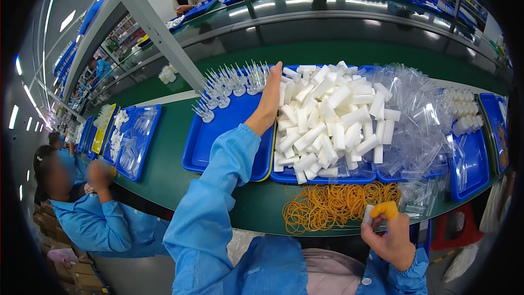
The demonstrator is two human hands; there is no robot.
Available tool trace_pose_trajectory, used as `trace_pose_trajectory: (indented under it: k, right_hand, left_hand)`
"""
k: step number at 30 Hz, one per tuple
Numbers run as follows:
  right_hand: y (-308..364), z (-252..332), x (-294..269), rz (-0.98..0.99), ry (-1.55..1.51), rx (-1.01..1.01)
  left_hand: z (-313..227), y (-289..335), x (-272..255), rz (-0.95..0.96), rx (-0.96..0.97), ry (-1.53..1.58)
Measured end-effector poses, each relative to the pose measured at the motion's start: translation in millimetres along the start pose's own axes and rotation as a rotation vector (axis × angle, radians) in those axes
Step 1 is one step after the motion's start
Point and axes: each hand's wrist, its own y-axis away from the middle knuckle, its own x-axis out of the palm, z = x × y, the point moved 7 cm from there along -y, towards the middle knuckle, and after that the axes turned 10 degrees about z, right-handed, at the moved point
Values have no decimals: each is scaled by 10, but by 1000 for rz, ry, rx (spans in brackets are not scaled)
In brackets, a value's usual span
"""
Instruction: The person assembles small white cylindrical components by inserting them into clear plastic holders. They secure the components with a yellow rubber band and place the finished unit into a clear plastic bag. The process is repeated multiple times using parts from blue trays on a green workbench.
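Observation:
My left hand reaches out between the blue tray and a heap of white foam cylinders, its visible finger stretched and pointing away. Its far side is hidden, and nothing shows in it. Clear stemmed plastic pieces stand upright in that tray, just left of the hand. Close to the table's near edge, my right hand pinches a small whitish cylinder between thumb and index finger. A yellow finger cot covers the index finger. Orange rubber bands lie left of this hand.
Clear plastic tubes are heaped right of the foam, beside a blue tray. A grey metal post rises behind the left tray. At left, a co-worker sits near a tray of clear parts. A red stool stands below right.

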Motion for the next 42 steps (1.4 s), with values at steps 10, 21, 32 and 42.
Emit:
trace_pose_trajectory:
  k: [10, 21, 32, 42]
  right_hand:
    - [-9, -8, 17, 14, -1, -3]
    - [11, 54, -40, -67, -35, -50]
    - [-10, 210, 13, 102, 58, -86]
    - [-26, 185, 105, 101, 36, -134]
  left_hand:
    - [-54, -55, 176, 211, -74, -1]
    - [-5, 90, -769, -354, 142, -340]
    - [-380, 162, -466, -111, 199, -1195]
    - [-166, 710, -523, 110, 78, -1213]
